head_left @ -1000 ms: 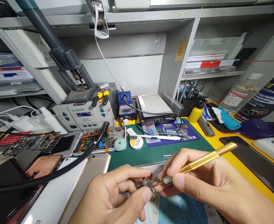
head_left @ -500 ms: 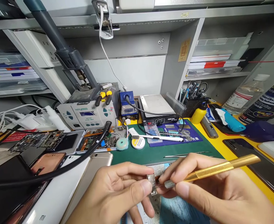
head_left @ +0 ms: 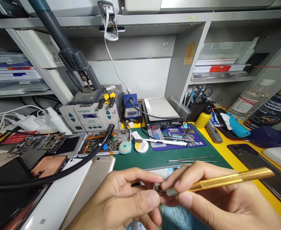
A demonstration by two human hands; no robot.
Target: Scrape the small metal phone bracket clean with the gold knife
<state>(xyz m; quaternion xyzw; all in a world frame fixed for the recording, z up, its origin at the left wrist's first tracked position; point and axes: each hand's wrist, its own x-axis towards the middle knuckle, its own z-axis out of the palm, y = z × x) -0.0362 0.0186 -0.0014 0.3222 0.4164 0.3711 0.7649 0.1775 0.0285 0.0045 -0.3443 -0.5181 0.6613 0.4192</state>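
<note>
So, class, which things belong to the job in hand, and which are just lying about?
In use:
- small metal part, in the left hand
- gold-handled tool, in the right hand

Seemingly lying about:
- white brush
- yellow bottle
- white phone

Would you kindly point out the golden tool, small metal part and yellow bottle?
Golden tool [head_left: 220, 182]: head view, textured grip.
Small metal part [head_left: 157, 187]: head view, exposed surface.
Yellow bottle [head_left: 202, 119]: head view, body.

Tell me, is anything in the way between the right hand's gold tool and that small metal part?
Nothing visible: the gold tool in the right hand points toward the small metal part held in the left hand, close by. The tool's tip can't be made out.
</note>
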